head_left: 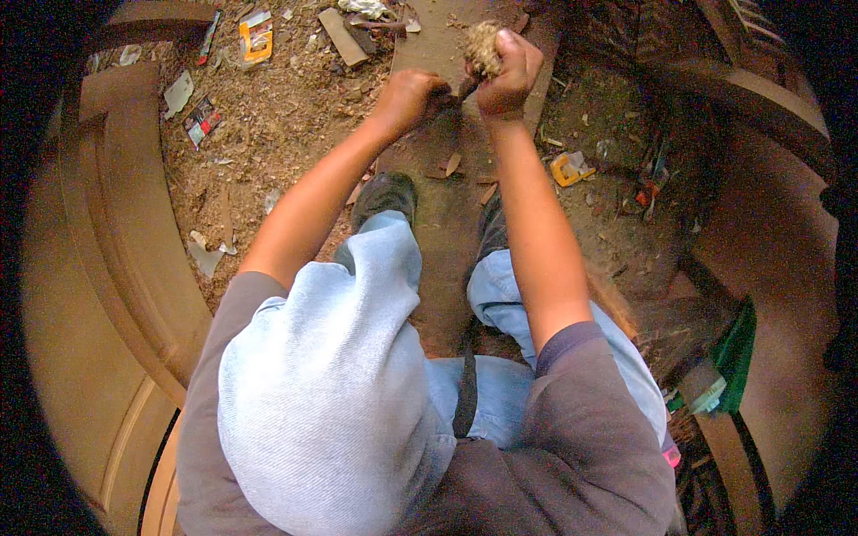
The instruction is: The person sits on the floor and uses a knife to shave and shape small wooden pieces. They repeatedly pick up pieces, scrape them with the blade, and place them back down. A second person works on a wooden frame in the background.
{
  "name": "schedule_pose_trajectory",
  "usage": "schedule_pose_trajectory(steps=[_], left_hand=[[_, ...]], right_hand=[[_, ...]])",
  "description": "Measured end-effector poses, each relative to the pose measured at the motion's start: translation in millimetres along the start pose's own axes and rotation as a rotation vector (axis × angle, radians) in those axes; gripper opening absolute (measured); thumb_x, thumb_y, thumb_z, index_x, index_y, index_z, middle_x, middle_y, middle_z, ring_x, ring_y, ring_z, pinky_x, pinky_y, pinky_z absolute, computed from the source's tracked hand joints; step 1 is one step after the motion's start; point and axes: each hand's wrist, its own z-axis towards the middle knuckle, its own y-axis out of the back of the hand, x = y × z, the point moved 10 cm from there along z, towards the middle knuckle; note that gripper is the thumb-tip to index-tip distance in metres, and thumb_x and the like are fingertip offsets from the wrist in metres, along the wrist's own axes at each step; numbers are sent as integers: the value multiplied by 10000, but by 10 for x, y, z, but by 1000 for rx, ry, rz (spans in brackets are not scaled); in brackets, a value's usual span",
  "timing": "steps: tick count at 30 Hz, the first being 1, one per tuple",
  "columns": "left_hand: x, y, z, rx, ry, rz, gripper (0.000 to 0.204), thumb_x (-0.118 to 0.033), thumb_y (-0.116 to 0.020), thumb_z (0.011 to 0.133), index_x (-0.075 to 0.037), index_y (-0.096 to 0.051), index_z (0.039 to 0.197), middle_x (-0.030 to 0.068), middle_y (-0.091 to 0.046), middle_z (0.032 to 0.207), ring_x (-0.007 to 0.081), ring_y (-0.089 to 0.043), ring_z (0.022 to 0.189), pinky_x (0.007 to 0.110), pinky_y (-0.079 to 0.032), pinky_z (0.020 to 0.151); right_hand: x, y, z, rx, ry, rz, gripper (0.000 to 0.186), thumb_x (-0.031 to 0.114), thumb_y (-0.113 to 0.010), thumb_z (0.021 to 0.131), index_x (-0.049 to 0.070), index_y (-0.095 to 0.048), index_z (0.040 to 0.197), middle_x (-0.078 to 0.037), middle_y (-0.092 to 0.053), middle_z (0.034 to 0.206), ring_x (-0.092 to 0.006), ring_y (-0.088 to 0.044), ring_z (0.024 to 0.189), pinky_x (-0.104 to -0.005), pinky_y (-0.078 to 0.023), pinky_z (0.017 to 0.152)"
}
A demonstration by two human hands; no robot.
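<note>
My right hand [511, 79] is closed around a rough, tan, crumbly-looking lump [483, 48], raised over a long board on the ground. I cannot tell what the lump is made of. To its left, my left hand [409, 100] is closed with the knuckles up, low over the same board [447, 241]. Its fingertips turn toward a small dark piece [467, 87] below the right hand; whether they grip it is hidden. A few thin wood chips [452, 164] lie on the board nearer to me.
Carved wooden panels stand at left [143, 232] and right [769, 295]. Wood shavings [268, 134] and litter cover the ground, with a yellow wrapper [256, 37], another yellow packet [571, 168] and a wood offcut [343, 37]. A green sheet [737, 357] is at lower right.
</note>
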Motion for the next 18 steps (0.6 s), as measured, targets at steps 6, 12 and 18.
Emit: schedule_pose_trajectory(steps=[6,12,18], left_hand=[[24,-13,-24,-67,-64,62,209,-90,-600,738,-126,-714,910,102,-664,904,304,-636,876,403,-511,753],[75,-65,-98,-110,-78,82,200,-120,-618,739,-129,-709,917,92,-660,869,297,-635,864,406,-509,746],[91,-71,-138,-169,-98,153,175,-157,-616,746,-147,-708,895,66,-664,858,271,-633,857,391,-492,740]], right_hand=[[533,103,-111,-22,679,-317,112,105,-587,850,-5,-570,859,-134,-633,804,-248,-611,668,-346,-511,646],[69,206,-142,-7,334,-26,206,210,-478,915,15,-506,973,-143,-568,811,-227,-591,579,-336,-493,426],[-403,129,-140,113,-25,28,298,294,-396,909,14,-482,856,-131,-536,699,-223,-525,493,-340,-429,408]])
